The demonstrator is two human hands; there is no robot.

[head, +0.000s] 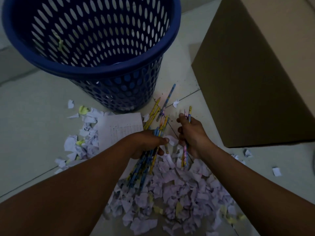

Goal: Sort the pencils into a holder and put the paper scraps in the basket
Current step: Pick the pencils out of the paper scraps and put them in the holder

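Pencils look like the step in hand in the head view. The left hand point(146, 143) clenches a thick bundle of blue and yellow patterned pencils point(141, 169), and the right hand point(192, 135) grasps a few pink and yellow pencils point(185, 155). Several loose pencils point(166, 101) lie on the floor just beyond the hands, near the foot of the dark blue perforated plastic basket point(95, 72) at far left. No holder is in view, so the sorting seems unfinished. The heap of torn white and yellow paper scraps point(170, 198) covers the near floor, with a lined white sheet point(122, 126) to its left, so the scrap part looks barely begun. The room is dim, with a pale tiled floor point(34, 116) and a brown cardboard box point(255, 74) at far right.
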